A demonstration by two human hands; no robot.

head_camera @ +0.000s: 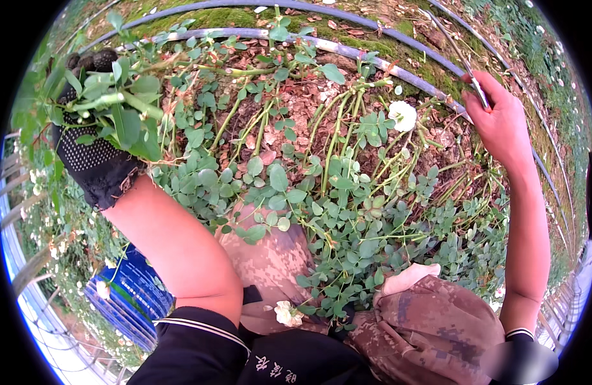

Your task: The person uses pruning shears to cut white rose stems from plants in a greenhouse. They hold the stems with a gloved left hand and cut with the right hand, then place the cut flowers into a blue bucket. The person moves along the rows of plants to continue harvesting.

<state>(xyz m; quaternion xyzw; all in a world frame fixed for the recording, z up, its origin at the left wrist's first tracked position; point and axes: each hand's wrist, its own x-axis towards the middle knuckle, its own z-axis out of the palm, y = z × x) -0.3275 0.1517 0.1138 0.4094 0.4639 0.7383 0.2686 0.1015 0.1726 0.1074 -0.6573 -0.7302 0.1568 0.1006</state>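
My left hand (91, 130) wears a black glove with white grip dots and is closed around a bunch of leafy cut rose stems (132, 101). The pale cut ends face inward, and leaves hide part of the fingers. At the upper right my bare right hand (498, 115) grips a long slender metal tool (457, 53). The tool slants up and left over the hoses, and its type is unclear. Between my hands stand rose bushes (341, 125) with bare green canes cut short at the top. A white rose (402, 116) blooms near the right-hand canes.
Dark irrigation hoses (397, 31) curve across mossy soil (219, 19) strewn with dry leaves. Low rose foliage (344, 216) grows against my camouflage trousers (272, 260). A blue printed package (132, 293) lies at lower left. Another white bloom (289, 314) rests by my lap.
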